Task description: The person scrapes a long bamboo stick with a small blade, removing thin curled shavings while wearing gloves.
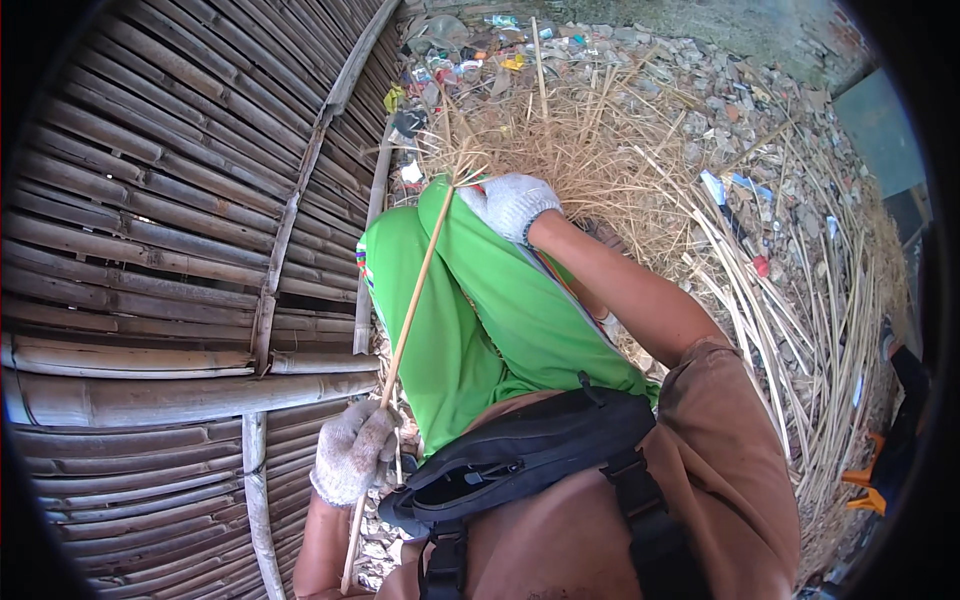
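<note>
A long thin bamboo stick slants up across my green-trousered leg, its far end amid pale frayed shavings. My left hand, in a whitish knitted glove, is wrapped round the stick's lower part beside my hip. In a matching glove, my right hand is closed over my right knee, close to the stick's far end. A small red bit shows by its fingertips; what that hand grips is mostly hidden.
A bamboo slat wall runs along my left. Ahead lies a heap of straw-coloured shavings on rubble with scattered litter. Many split bamboo strips lie at my right. A black bag is strapped across my front. Something orange stands at the far right.
</note>
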Action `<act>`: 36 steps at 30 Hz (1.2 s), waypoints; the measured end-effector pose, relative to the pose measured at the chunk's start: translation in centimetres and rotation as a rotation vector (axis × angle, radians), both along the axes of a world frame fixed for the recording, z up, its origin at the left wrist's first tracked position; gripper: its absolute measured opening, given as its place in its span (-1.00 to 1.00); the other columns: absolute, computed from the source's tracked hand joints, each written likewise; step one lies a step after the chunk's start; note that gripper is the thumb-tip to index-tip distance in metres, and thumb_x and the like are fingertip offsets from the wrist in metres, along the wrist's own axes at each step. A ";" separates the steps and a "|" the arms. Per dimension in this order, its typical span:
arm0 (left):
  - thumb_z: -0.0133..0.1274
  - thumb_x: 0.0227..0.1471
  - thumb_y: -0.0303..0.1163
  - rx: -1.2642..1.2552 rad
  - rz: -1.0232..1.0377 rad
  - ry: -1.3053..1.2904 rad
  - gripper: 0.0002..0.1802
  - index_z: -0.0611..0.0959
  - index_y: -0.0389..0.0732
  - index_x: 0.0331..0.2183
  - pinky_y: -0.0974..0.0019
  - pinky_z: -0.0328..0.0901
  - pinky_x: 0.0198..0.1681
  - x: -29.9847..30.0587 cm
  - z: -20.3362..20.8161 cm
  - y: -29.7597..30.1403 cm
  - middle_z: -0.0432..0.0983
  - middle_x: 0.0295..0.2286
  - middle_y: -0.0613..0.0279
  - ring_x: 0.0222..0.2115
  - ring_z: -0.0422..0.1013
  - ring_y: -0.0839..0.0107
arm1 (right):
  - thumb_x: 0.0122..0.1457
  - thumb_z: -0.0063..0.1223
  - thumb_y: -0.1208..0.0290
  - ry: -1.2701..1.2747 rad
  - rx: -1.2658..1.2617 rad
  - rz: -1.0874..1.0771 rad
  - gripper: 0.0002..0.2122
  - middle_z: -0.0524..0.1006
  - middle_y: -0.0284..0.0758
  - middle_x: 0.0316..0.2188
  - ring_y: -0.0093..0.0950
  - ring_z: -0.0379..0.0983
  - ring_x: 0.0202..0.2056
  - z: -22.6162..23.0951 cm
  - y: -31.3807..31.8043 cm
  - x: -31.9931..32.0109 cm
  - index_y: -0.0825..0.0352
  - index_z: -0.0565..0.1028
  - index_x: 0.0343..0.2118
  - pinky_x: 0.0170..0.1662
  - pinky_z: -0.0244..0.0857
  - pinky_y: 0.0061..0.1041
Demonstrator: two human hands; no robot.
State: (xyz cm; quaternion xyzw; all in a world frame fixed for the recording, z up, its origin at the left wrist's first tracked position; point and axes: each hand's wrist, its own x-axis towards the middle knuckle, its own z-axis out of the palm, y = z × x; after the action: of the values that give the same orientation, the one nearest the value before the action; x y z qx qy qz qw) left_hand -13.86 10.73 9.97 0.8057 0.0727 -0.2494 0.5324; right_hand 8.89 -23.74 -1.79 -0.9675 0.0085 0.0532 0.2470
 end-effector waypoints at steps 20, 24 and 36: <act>0.05 0.39 -0.13 0.224 -0.311 -0.214 -0.61 0.67 -0.30 -0.27 0.25 0.36 -0.67 20.8 -6.0 -11.4 0.53 -0.60 0.19 -0.74 0.44 0.37 | 0.45 -0.36 -0.28 -0.033 -0.028 0.039 -0.28 0.71 0.08 -0.20 0.08 0.69 -0.14 0.6 -0.2 0.2 0.30 0.73 -0.14 0.00 0.55 0.11; 0.04 0.40 -0.11 0.242 -0.276 -0.205 -0.59 0.68 -0.31 -0.20 0.26 0.35 -0.66 17.4 -4.7 -9.8 0.52 -0.60 0.22 -0.73 0.44 0.40 | 0.44 -0.37 -0.31 -0.007 -0.027 0.030 -0.27 0.72 0.07 -0.19 0.08 0.69 -0.14 0.4 -0.3 0.3 0.28 0.72 -0.11 0.00 0.55 0.10; 0.07 0.40 -0.15 0.121 -0.091 0.010 -0.64 0.68 -0.31 -0.18 0.42 0.18 -0.67 4.6 1.0 -1.5 0.48 -0.61 0.35 -0.72 0.29 0.62 | 0.40 -0.36 -0.36 0.032 -0.007 -0.020 -0.26 0.73 -0.02 -0.09 0.04 0.69 -0.05 -0.2 -0.2 0.8 0.22 0.73 -0.03 0.05 0.53 0.07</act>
State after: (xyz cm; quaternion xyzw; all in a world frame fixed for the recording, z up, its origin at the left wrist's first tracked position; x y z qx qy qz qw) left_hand -9.24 9.25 10.96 0.8375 0.0534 -0.2727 0.4705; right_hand 9.73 -23.94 -2.01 -0.9673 0.0225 0.0662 0.2439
